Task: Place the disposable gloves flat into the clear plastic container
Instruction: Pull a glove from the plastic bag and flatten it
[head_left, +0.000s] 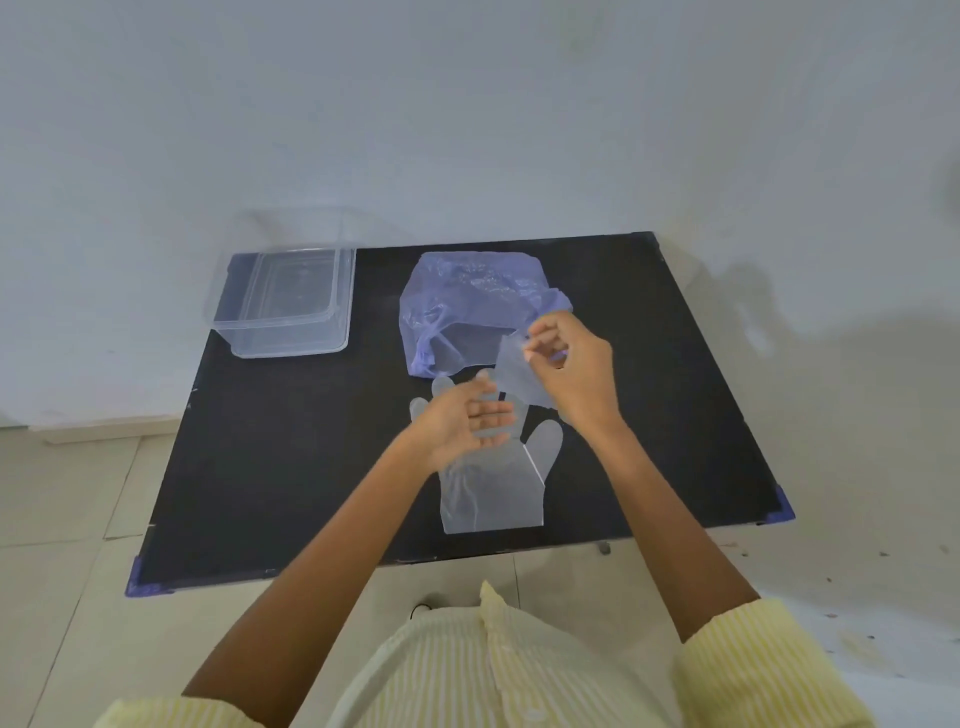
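A clear disposable glove (493, 488) lies flat on the black table (291, 467), fingers pointing away from me. My left hand (462, 421) hovers over its fingers, palm up and fingers apart, holding nothing. My right hand (571, 364) is raised just right of that and pinches a second clear glove (511, 376), which hangs crumpled from its fingertips. The clear plastic container (283, 304) stands open at the table's far left corner, with nothing visible inside.
A crumpled blue plastic bag (467, 306) lies at the back middle of the table, just beyond my hands. A white wall rises behind the table. The table has blue taped corners, and tiled floor surrounds it.
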